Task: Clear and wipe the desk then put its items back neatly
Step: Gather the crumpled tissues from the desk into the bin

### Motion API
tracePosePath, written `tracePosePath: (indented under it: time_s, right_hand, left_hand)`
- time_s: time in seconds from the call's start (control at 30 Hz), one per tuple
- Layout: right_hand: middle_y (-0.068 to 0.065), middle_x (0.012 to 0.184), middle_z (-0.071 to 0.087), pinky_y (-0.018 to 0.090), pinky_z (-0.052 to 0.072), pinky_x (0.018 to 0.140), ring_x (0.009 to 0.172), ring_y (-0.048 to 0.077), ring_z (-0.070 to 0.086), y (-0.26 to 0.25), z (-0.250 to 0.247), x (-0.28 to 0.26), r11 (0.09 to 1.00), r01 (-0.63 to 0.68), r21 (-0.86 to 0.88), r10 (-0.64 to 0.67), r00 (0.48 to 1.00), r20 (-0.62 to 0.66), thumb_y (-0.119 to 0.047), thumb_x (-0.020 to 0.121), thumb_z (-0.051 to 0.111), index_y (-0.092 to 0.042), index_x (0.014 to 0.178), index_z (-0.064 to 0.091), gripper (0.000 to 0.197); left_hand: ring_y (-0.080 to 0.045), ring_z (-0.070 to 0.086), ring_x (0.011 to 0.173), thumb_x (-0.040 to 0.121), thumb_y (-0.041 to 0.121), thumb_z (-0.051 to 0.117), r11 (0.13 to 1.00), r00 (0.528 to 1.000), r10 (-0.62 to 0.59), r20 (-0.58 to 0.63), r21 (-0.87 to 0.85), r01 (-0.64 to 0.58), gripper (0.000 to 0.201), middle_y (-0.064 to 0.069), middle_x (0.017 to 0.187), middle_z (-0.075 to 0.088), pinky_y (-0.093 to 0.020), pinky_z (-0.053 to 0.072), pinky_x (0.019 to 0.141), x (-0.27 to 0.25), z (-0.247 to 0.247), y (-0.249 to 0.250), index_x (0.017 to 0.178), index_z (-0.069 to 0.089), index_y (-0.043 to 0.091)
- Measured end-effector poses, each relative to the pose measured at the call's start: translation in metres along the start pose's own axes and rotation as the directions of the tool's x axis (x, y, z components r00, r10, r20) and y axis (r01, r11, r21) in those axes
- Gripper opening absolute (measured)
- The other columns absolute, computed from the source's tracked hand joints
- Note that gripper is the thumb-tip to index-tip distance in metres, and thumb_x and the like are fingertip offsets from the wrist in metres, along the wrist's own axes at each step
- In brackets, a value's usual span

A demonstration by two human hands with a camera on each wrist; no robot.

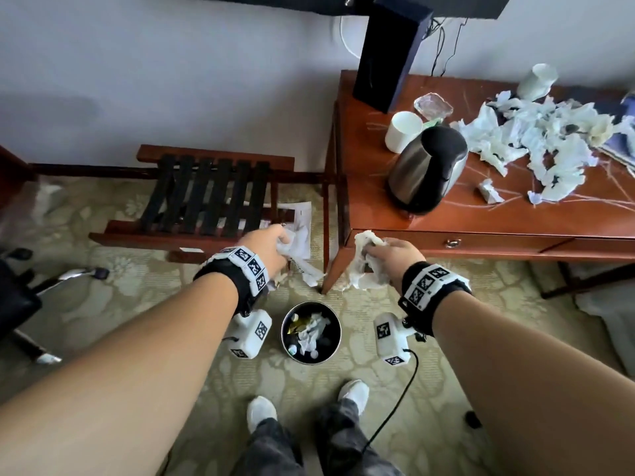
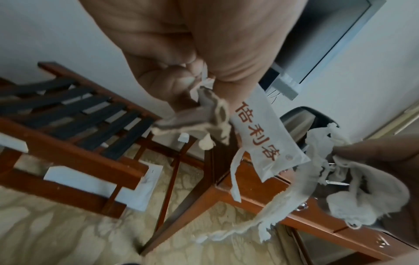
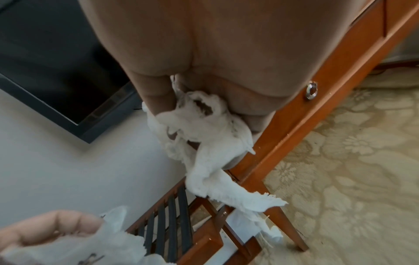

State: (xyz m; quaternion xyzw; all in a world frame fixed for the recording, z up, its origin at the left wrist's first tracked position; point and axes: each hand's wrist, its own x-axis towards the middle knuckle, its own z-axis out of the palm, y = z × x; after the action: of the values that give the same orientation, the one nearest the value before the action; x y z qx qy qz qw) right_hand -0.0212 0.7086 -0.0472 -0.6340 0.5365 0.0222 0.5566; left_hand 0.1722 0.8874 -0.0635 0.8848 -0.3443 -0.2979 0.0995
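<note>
patterned carpet (image 1: pixel 144 304) below us holds the bin (image 1: pixel 311 333), between and under both fists; our left hand (image 1: pixel 264 250) pinches torn paper (image 2: pixel 267 136), our right hand (image 1: pixel 395 257) clamps a tissue wad (image 1: pixel 364 266) by the desk (image 1: pixel 515 214) corner; more tissues (image 1: pixel 549 139) litter the desk; only the left wrist view shows the paper's red print

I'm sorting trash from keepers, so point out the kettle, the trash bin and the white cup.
kettle (image 1: pixel 427 170): head view, steel body.
trash bin (image 1: pixel 338 333): head view, right rim.
white cup (image 1: pixel 402 134): head view, side wall.
</note>
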Motion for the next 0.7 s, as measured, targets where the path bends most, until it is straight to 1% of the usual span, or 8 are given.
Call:
tracePosePath:
  time_s: [0.1,0.2,0.3,0.37,0.47,0.57,0.63,0.7]
  right_hand:
    - [0.007,0.105,0.068,0.052,0.052,0.104,0.097,0.024,0.063,0.029,0.026,0.025,0.998,-0.045,0.037,0.045,0.999,-0.005,-0.026,0.09,0.075,-0.027,0.086,0.062,0.013]
    - [0.01,0.112,0.069,0.051,0.054,0.102,0.103,0.027,0.066,0.063,0.056,0.052,0.99,-0.106,0.095,0.107,0.994,-0.011,-0.031,0.082,0.079,-0.025,0.097,0.061,0.024]
    - [0.003,0.106,0.067,0.049,0.054,0.101,0.113,0.03,0.067,0.108,0.086,0.081,0.98,-0.153,0.124,0.154,0.988,0.001,-0.029,0.083,0.078,-0.028,0.099,0.058,0.026]
    - [0.005,0.114,0.069,0.048,0.055,0.101,0.117,0.03,0.067,0.142,0.105,0.103,0.978,-0.18,0.104,0.181,0.984,-0.001,-0.027,0.086,0.077,-0.029,0.103,0.059,0.025]
    - [0.006,0.146,0.056,0.039,0.045,0.112,0.133,0.025,0.055,0.193,0.134,0.134,0.961,-0.102,-0.256,0.121,0.991,0.058,-0.025,0.095,0.067,-0.031,0.131,0.054,0.039]
    - [-0.004,0.155,0.045,0.029,0.019,0.119,0.148,0.02,0.032,0.23,0.149,0.161,0.808,0.019,-0.589,0.059,0.992,0.112,-0.019,0.103,0.049,-0.023,0.152,0.04,0.05]
    - [-0.002,0.154,0.046,0.028,0.018,0.117,0.147,0.02,0.033,0.252,0.158,0.176,0.659,0.092,-0.747,0.068,0.981,0.18,-0.017,0.104,0.048,-0.02,0.152,0.041,0.048]
    - [0.004,0.152,0.047,0.032,0.026,0.116,0.144,0.024,0.038,0.273,0.167,0.191,0.623,0.111,-0.774,0.075,0.977,0.2,-0.013,0.102,0.051,-0.015,0.15,0.043,0.048]
  left_hand:
    - [-0.015,0.068,0.074,0.092,0.017,0.064,0.999,0.999,-0.006,0.051,-0.051,0.009,0.032,0.003,0.099,0.065,-0.028,0.055,0.06,0.015,0.042,-0.022,0.114,0.052,0.036]
    - [-0.021,0.068,0.097,0.089,0.016,0.068,0.998,0.998,0.02,0.052,-0.066,-0.016,0.04,0.001,0.114,0.067,-0.027,0.052,0.078,0.032,0.093,-0.044,0.126,0.059,0.029]
    - [-0.014,0.064,0.071,0.092,0.007,0.062,0.995,0.992,-0.003,0.127,-0.094,0.015,0.033,0.004,0.099,0.062,-0.018,0.045,0.054,0.045,0.151,-0.072,0.115,0.057,0.031]
    - [-0.018,0.064,0.069,0.091,0.006,0.06,0.995,0.988,-0.025,0.152,-0.097,0.04,0.031,-0.001,0.097,0.064,-0.025,0.05,0.056,0.057,0.189,-0.089,0.115,0.057,0.027]
    - [-0.026,0.066,0.076,0.091,0.008,0.058,0.989,0.977,-0.054,0.204,-0.126,0.081,0.032,-0.005,0.099,0.066,-0.031,0.055,0.065,0.076,0.245,-0.11,0.117,0.057,0.026]
    - [-0.024,0.061,0.063,0.091,0.002,0.051,0.967,0.962,-0.075,0.263,-0.217,0.135,0.033,-0.005,0.095,0.063,-0.029,0.051,0.053,0.093,0.297,-0.127,0.11,0.058,0.028]
    - [-0.024,0.06,0.059,0.091,0.001,0.054,0.946,0.955,-0.098,0.281,-0.272,0.177,0.037,-0.004,0.092,0.061,-0.027,0.051,0.046,0.105,0.328,-0.138,0.116,0.059,0.028]
    - [-0.02,0.064,0.069,0.088,0.004,0.066,0.944,0.945,-0.106,0.309,-0.267,0.193,0.054,-0.002,0.099,0.062,-0.023,0.054,0.052,0.119,0.355,-0.146,0.132,0.055,0.032]
